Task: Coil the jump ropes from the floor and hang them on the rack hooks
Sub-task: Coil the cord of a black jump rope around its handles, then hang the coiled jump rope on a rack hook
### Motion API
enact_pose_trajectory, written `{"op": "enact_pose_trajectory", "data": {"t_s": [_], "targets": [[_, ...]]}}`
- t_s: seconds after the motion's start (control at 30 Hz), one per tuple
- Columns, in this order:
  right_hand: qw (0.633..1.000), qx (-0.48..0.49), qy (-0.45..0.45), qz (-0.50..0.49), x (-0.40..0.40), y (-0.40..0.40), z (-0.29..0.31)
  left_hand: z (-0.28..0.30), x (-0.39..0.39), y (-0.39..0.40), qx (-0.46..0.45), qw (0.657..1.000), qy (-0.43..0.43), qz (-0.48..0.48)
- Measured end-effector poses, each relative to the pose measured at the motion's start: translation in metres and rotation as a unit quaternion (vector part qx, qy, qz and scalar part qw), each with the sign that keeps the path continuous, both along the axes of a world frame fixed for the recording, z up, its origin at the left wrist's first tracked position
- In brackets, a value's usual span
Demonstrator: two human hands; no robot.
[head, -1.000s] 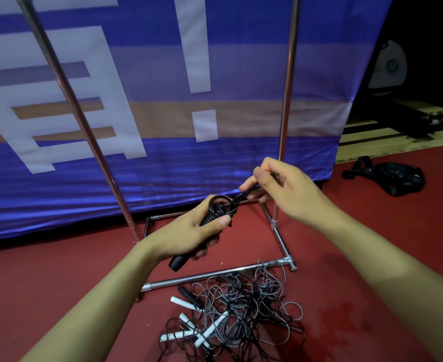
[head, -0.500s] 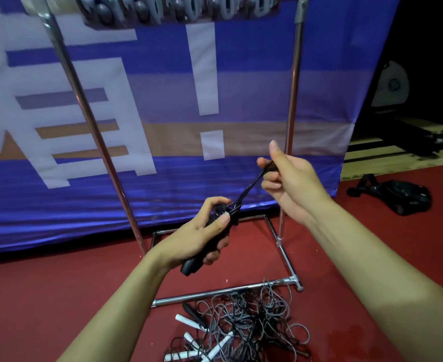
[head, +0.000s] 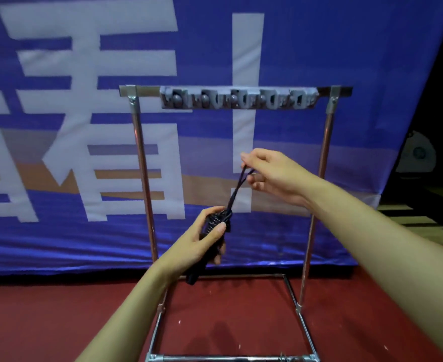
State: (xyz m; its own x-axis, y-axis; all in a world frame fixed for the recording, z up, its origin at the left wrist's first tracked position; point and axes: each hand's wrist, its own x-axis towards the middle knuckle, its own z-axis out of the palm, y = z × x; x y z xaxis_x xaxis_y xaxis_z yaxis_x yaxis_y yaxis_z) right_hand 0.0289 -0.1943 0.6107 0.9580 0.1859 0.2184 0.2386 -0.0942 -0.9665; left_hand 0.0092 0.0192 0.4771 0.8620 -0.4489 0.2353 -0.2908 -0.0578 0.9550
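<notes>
**Hanging Step: Coiled Rope Presented to the Hook Strip**

The left hand [head: 202,241] grips the coiled black jump rope [head: 213,231] by its wrapped handles, in front of the rack [head: 322,163]. The right hand [head: 270,176] pinches the free loop [head: 241,181] drawn taut above the bundle. Coiling appears complete. Next: raise the loop well up to the hook strip [head: 237,98] and seat it over one hook.

The rack [head: 230,178] is set on the floor [head: 58,322] in front of the banner [head: 84,126], with the hook strip [head: 237,98] mounted along its top bar. The coiled jump rope [head: 216,226] is held before the rack, below the hook strip. The left hand [head: 202,246] is positioned lower and left of the right hand [head: 272,176], the rope loop [head: 238,186] spanning between them.
</notes>
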Motion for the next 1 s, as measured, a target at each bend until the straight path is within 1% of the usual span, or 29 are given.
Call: {"op": "enact_pose_trajectory", "data": {"t_s": [0.03,0.07,0.1,0.13,0.2,0.23,0.33,0.4,0.47,0.6,0.7,0.83,1.0], "targets": [[0.994,-0.106,-0.041,0.003,0.006,0.007,0.014,0.005,0.005,0.008,-0.003,0.999,-0.019,0.031],[0.974,-0.211,-0.087,-0.001,0.012,0.014,0.028,0.01,0.011,0.017,-0.007,0.998,-0.034,0.056],[0.947,-0.296,-0.128,-0.006,0.017,0.021,0.042,0.015,0.017,0.026,-0.009,0.996,-0.046,0.072],[0.921,-0.355,-0.158,-0.007,0.021,0.028,0.055,0.02,0.024,0.035,-0.012,0.995,-0.054,0.081],[0.888,-0.419,-0.19,-0.006,0.03,0.043,0.076,0.031,0.035,0.054,-0.007,0.994,-0.058,0.092],[0.885,-0.424,-0.192,-0.001,0.035,0.051,0.083,0.036,0.04,0.064,-0.003,0.994,-0.058,0.097],[0.922,-0.349,-0.16,0.045,0.054,0.071,0.096,0.05,0.052,0.09,0.005,0.993,-0.065,0.102],[0.931,-0.317,-0.174,0.048,0.067,0.08,0.102,0.058,0.061,0.106,0.011,0.991,-0.072,0.109],[0.922,-0.324,-0.212,0.022,0.078,0.089,0.108,0.065,0.069,0.119,0.021,0.988,-0.087,0.125],[0.89,-0.344,-0.293,-0.062,0.1,0.111,0.122,0.081,0.086,0.132,0.012,0.978,-0.128,0.167],[0.874,-0.337,-0.331,-0.116,0.121,0.132,0.131,0.093,0.104,0.139,0.048,0.961,-0.18,0.205],[0.861,-0.328,-0.354,-0.164,0.147,0.155,0.139,0.106,0.126,0.142,0.088,0.946,-0.201,0.236],[0.83,-0.363,-0.365,-0.214,0.174,0.174,0.147,0.115,0.152,0.147,0.107,0.935,-0.212,0.263]]}}
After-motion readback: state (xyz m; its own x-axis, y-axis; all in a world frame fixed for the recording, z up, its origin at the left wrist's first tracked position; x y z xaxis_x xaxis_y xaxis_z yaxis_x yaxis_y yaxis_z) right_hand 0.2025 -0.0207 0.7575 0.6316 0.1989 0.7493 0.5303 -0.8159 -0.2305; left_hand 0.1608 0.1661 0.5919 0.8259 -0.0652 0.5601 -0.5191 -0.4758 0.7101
